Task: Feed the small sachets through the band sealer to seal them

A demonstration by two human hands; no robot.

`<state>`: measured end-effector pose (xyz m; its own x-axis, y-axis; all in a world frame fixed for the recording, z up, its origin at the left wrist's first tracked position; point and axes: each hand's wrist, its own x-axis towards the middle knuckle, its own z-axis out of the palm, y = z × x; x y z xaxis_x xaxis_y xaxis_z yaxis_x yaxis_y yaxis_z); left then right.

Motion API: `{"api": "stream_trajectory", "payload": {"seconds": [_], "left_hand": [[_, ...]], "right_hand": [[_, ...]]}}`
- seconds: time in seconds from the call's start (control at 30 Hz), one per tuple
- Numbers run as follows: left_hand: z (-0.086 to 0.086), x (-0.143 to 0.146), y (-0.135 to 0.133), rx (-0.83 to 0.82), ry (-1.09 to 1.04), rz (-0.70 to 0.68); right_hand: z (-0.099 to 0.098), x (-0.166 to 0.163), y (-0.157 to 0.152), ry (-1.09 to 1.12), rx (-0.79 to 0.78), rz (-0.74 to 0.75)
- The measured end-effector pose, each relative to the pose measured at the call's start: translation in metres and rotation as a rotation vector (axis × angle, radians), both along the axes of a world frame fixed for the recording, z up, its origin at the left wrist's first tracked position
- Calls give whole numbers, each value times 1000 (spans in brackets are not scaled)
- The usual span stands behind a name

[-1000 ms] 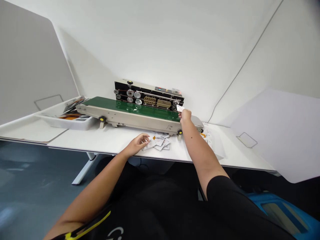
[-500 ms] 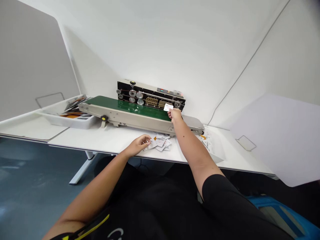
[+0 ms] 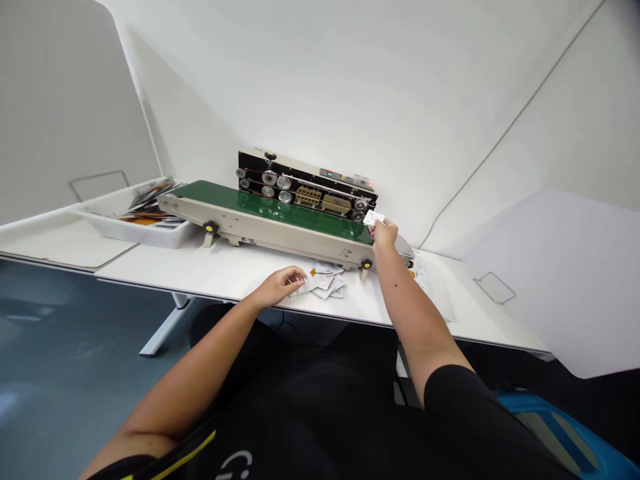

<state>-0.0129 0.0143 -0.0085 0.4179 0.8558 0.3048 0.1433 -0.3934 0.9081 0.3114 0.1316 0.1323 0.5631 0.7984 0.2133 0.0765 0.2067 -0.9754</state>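
My right hand [image 3: 385, 233] pinches a small white packet [image 3: 374, 217] at the right end of the sealing machine [image 3: 305, 190], just above its green conveyor belt [image 3: 273, 208]. My left hand [image 3: 280, 283] rests on the white table [image 3: 220, 277] with its fingers curled on a white packet at the edge of a loose pile of small packets [image 3: 327, 280]. The pile lies in front of the machine, between my two arms.
A white tray [image 3: 133, 227] with orange and dark packets stands at the left end of the conveyor. More packets [image 3: 417, 272] lie to the right of the machine. A blue object [image 3: 565, 433] sits low at the right. White partition walls surround the table.
My right hand, with a white packet, moved left along the belt and is now back at the machine's right end. My left hand stayed on the pile.
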Motion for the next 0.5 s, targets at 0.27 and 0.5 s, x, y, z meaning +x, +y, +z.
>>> {"api": "stream_trajectory", "payload": {"seconds": [0.27, 0.5], "left_hand": [[1, 0, -2, -17, 16, 2], [1, -1, -1, -23, 19, -21]], "right_hand": [[6, -3, 18, 57, -93, -51], [13, -11, 30, 7, -228, 83]]}}
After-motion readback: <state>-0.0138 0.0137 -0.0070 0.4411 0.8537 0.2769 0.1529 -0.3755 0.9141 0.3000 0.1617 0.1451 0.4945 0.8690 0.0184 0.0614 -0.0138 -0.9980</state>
